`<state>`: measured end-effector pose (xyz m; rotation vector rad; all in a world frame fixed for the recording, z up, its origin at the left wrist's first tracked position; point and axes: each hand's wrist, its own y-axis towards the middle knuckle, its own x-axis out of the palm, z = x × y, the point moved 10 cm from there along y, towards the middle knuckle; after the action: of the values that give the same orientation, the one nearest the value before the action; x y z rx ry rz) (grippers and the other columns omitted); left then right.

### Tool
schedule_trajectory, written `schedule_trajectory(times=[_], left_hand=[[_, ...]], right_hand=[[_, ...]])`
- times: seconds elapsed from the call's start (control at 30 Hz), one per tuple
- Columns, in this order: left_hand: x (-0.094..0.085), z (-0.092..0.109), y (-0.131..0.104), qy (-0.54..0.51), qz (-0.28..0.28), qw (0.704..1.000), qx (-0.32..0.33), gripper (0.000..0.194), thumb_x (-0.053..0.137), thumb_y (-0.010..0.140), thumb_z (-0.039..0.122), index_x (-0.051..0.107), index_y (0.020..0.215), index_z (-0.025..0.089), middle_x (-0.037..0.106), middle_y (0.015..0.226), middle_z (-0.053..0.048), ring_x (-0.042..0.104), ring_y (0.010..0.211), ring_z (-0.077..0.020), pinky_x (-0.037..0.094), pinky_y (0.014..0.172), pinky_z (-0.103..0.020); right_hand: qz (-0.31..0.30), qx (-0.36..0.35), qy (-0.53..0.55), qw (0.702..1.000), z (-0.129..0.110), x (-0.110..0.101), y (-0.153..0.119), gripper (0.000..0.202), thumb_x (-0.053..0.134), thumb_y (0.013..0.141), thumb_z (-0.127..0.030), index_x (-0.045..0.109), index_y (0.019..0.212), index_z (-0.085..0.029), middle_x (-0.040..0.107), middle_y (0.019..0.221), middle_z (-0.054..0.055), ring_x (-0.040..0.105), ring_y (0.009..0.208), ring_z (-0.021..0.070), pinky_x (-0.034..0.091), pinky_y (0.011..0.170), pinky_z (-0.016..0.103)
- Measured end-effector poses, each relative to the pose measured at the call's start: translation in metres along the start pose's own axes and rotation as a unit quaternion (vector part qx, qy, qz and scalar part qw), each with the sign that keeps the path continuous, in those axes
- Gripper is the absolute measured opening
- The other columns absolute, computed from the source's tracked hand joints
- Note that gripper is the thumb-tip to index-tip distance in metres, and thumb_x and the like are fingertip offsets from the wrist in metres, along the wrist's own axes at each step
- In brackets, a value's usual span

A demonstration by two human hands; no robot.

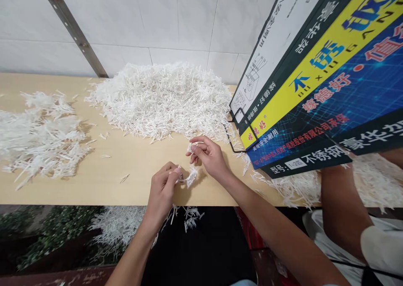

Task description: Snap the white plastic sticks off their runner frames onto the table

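Over the front part of the wooden tabletop (141,168), my left hand (163,186) pinches a white branched sprig (191,177), whose free end sticks out to the right. Just above and to the right is my right hand (208,156), with thumb and fingers closed on a small white piece (189,147); its exact shape is hard to make out. Behind both hands lies a large heap of short white twig-like pieces (166,99). To the left is a looser pile of longer white branched sprigs (40,135).
A tall printed cardboard box (283,105) leans over the table's right side, with a black wire frame (241,130) at its corner. Beyond it is another person's arm (340,198) near more white sprigs (292,185). Further sprigs (118,227) lie below the front edge. A metal bracket (75,34) meets the tabletop's back.
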<state>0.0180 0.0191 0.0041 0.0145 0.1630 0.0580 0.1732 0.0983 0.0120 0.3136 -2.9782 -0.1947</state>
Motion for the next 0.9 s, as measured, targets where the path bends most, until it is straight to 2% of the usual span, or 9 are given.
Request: schedule_trajectory(times=[0.07, 0.17, 0.23, 0.33, 0.43, 0.5, 0.67, 0.8, 0.9], left_hand=[[0.002, 0.005, 0.001, -0.004, -0.009, 1.000, 0.018, 0.049, 0.049, 0.102, 0.049, 0.055, 0.064, 0.017, 0.058, 0.082, -0.001, 0.047, 0.067, -0.0117, 0.034, 0.061, -0.026], [0.007, 0.004, 0.005, 0.054, -0.016, 0.998, 0.021, 0.043, 0.062, 0.095, 0.050, 0.061, 0.067, 0.017, 0.065, 0.091, -0.003, 0.052, 0.067, -0.0113, 0.038, 0.061, -0.025], [0.008, -0.003, 0.008, 0.076, -0.007, 0.997, -0.001, 0.028, 0.071, 0.090, 0.049, 0.069, 0.090, 0.021, 0.068, 0.093, -0.002, 0.054, 0.065, -0.0109, 0.040, 0.060, -0.024], [0.003, -0.013, 0.009, 0.047, 0.024, 0.998, -0.044, 0.050, 0.072, 0.088, 0.054, 0.064, 0.129, 0.028, 0.069, 0.107, -0.002, 0.059, 0.065, -0.0104, 0.046, 0.062, -0.024], [0.000, -0.014, 0.009, 0.028, 0.029, 0.998, -0.054, 0.061, 0.070, 0.089, 0.059, 0.060, 0.143, 0.033, 0.068, 0.108, -0.003, 0.053, 0.058, -0.0080, 0.042, 0.055, -0.022], [0.002, -0.011, 0.009, 0.018, 0.009, 0.999, -0.036, 0.053, 0.069, 0.091, 0.057, 0.067, 0.137, 0.031, 0.070, 0.103, -0.003, 0.050, 0.057, -0.0078, 0.039, 0.054, -0.022], [0.000, 0.000, 0.009, 0.003, 0.006, 1.000, 0.026, 0.030, 0.068, 0.093, 0.048, 0.079, 0.100, 0.022, 0.072, 0.101, -0.005, 0.061, 0.074, -0.0135, 0.044, 0.064, -0.023], [0.005, -0.004, 0.009, 0.042, -0.013, 0.999, 0.014, 0.028, 0.072, 0.090, 0.048, 0.074, 0.101, 0.022, 0.069, 0.087, 0.000, 0.048, 0.060, -0.0101, 0.036, 0.057, -0.023], [0.009, -0.003, 0.009, 0.077, -0.026, 0.997, 0.018, 0.027, 0.068, 0.093, 0.047, 0.071, 0.097, 0.021, 0.065, 0.080, 0.001, 0.047, 0.061, -0.0108, 0.034, 0.057, -0.023]], right_hand=[[-0.005, -0.005, -0.005, 1.000, -0.002, 0.002, 0.000, 0.033, 0.079, 0.087, -0.044, 0.066, 0.105, -0.019, 0.074, 0.078, 0.003, 0.065, 0.059, 0.0130, 0.048, 0.054, 0.024], [-0.016, -0.004, -0.015, 1.000, -0.002, 0.004, 0.000, 0.033, 0.084, 0.082, -0.043, 0.069, 0.098, -0.018, 0.070, 0.074, 0.002, 0.063, 0.060, 0.0131, 0.050, 0.056, 0.026], [-0.025, 0.001, -0.018, 1.000, -0.001, 0.006, -0.001, 0.032, 0.086, 0.080, -0.043, 0.071, 0.094, -0.018, 0.070, 0.075, 0.002, 0.063, 0.061, 0.0135, 0.051, 0.058, 0.027], [-0.037, 0.019, -0.030, 0.999, 0.003, 0.010, -0.002, 0.033, 0.089, 0.075, -0.041, 0.071, 0.092, -0.019, 0.071, 0.078, 0.002, 0.066, 0.067, 0.0147, 0.053, 0.064, 0.028], [-0.065, 0.040, -0.041, 0.996, 0.007, 0.015, -0.004, 0.036, 0.091, 0.073, -0.039, 0.071, 0.095, -0.019, 0.072, 0.082, 0.002, 0.069, 0.073, 0.0162, 0.054, 0.069, 0.028], [-0.089, 0.044, -0.038, 0.994, 0.008, 0.019, -0.004, 0.037, 0.092, 0.072, -0.037, 0.070, 0.095, -0.018, 0.072, 0.085, 0.002, 0.068, 0.075, 0.0159, 0.054, 0.070, 0.027], [-0.139, 0.048, -0.030, 0.989, 0.008, 0.023, -0.005, 0.030, 0.084, 0.081, -0.037, 0.070, 0.099, -0.017, 0.070, 0.081, 0.002, 0.065, 0.073, 0.0144, 0.051, 0.067, 0.026], [-0.176, 0.052, -0.043, 0.982, 0.008, 0.028, -0.008, 0.026, 0.079, 0.086, -0.036, 0.071, 0.102, -0.018, 0.069, 0.080, 0.002, 0.064, 0.071, 0.0151, 0.049, 0.064, 0.026], [-0.192, 0.050, -0.062, 0.978, 0.007, 0.032, -0.010, 0.021, 0.078, 0.086, -0.034, 0.072, 0.099, -0.018, 0.068, 0.079, 0.001, 0.063, 0.071, 0.0153, 0.048, 0.065, 0.027]])
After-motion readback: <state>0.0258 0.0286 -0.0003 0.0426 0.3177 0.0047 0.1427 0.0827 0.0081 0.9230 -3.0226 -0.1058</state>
